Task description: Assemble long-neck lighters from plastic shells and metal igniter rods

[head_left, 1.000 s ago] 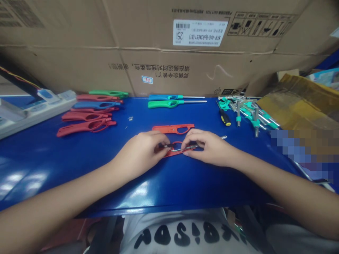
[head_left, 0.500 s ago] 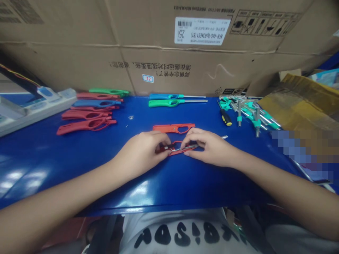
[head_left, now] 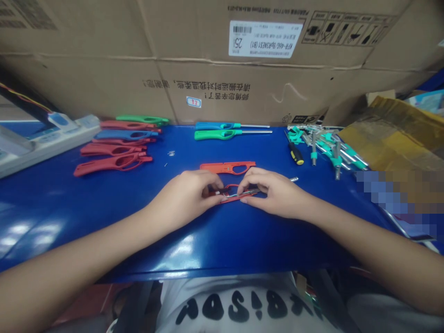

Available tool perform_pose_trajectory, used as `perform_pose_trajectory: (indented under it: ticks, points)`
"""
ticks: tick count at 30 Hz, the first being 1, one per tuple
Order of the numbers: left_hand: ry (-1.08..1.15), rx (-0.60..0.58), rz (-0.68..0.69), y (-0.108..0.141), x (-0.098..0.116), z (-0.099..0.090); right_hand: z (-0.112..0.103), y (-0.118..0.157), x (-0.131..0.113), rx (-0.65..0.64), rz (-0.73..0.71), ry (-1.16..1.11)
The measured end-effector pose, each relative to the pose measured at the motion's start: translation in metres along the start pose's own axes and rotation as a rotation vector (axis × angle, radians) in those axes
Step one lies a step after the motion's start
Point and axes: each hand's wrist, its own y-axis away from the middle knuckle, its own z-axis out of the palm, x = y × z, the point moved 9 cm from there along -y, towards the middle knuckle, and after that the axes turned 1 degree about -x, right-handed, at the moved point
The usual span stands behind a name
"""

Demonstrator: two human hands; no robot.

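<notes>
Some kind of assembly workshop tbh: blue counter (head_left: 243, 245), screwdriver (head_left: 294, 153), metal tubes (head_left: 314, 150) heaped right of it, plastic casings (head_left: 113, 135) and a power strip (head_left: 52, 144) way left of it.

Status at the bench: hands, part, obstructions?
Left hand and right hand on red shell. Metal tube under right hand. Orange shell just beyond. Nothing visibly blocking.

I had a glossy blue surface (head_left: 243, 245) in front of me. On it lay an orange half-shell (head_left: 214, 168). Beyond that half-shell lay a blue lighter (head_left: 211, 126) and a green lighter (head_left: 208, 135) with metal rods. Left of it were tiny metallic pieces (head_left: 171, 153), and farther left a row of red, blue and green handles (head_left: 100, 150), then a white power strip (head_left: 48, 144). Right of it lay a black-and-yellow screwdriver (head_left: 295, 154), just beside a heap of teal-fitted metal tubes (head_left: 314, 151).
</notes>
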Motion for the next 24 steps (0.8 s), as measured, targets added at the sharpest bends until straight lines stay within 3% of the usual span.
perform_pose_trajectory:
  ticks: [24]
  points:
    - [0.043,0.031,0.019,-0.0062,-0.0036,-0.0021,-0.0001,-0.0013,-0.0044,-0.024,-0.009,0.005]
